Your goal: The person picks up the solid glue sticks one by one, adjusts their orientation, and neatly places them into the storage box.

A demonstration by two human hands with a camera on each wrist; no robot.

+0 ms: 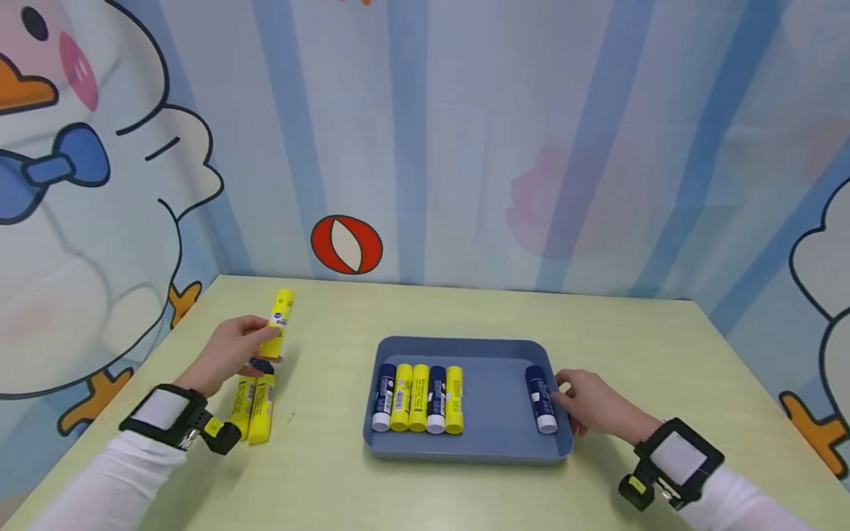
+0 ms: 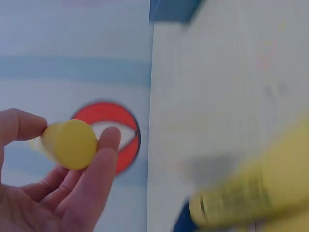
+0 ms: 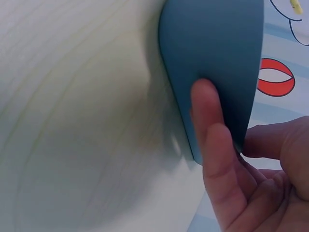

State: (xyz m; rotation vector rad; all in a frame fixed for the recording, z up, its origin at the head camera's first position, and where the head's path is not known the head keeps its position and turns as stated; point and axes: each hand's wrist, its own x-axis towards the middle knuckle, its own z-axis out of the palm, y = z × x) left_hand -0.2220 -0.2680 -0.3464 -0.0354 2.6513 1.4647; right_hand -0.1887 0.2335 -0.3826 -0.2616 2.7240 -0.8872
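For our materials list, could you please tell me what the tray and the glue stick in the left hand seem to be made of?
Blue-grey tray: probably moulded plastic, softly matte; its smooth, evenly coloured wall curves at the corners.
Yellow glue stick in the left hand: likely plastic, low-sheen, given its smooth, uniformly yellow end; the label's material is unclear.

Left hand [image 1: 229,352]: held tube [image 1: 282,310] at its fingertips, above bench [image 1: 664,346]. Loose tubes [image 1: 262,413], two showing side by side, lie on the bench just before that hand. Tray [image 1: 494,409] sits on the bench, well to the left hand's right and directly left of right hand [image 1: 594,402], which grips its right wall. In tray: lone tube [image 1: 541,400] just left of the right hand; five-tube row [image 1: 419,398] farther left, tray's left half, gap between. Backdrop [image 1: 465,147] behind bench, beyond both hands.
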